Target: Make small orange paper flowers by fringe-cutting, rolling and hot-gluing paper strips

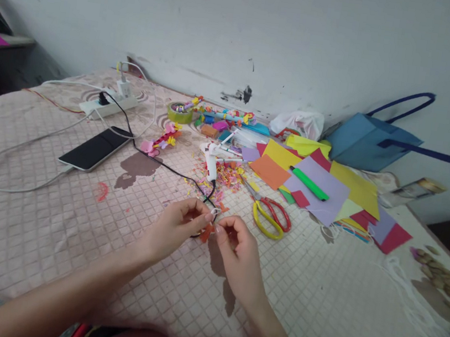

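My left hand (177,226) and my right hand (240,251) are close together low over the patterned cloth, thumbs and index fingers pinched. Between the fingertips is a thin white string (215,211), its loop showing above my left thumb. A small orange paper piece (206,234) hangs just below the fingertips. Behind the hands a white glue gun (210,164) rests among colourful paper scraps (230,177), its black cord running down near my left fingers. Scissors (270,217) with red and yellow handles lie to the right of my right hand.
A phone (96,149) with a cable and a power strip (110,106) are at the left. Coloured papers (323,188) with a green cutter (310,184), a blue bag (373,142) and white string (411,298) lie to the right. Green tape (179,113) sits behind.
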Demonstrator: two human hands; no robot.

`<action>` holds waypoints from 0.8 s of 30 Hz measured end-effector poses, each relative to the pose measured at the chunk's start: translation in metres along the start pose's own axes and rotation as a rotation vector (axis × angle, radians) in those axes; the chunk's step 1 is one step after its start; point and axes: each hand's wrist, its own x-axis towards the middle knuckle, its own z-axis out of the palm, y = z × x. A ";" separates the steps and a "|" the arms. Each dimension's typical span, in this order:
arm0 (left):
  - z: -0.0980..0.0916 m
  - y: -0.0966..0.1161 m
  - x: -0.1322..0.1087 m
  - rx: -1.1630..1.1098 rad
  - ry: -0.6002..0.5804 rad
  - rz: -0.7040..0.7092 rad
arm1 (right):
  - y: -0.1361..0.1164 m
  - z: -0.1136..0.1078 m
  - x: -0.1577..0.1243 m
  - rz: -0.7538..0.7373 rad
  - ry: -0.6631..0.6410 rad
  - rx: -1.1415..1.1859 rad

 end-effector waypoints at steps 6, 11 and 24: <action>0.005 -0.003 -0.002 0.063 0.038 0.104 | 0.000 0.001 0.001 0.112 -0.048 0.199; 0.005 -0.002 -0.004 0.127 0.051 0.118 | 0.000 0.002 0.000 0.102 -0.039 0.227; 0.007 0.001 -0.007 0.092 0.033 0.106 | -0.001 0.002 -0.003 0.015 0.031 0.136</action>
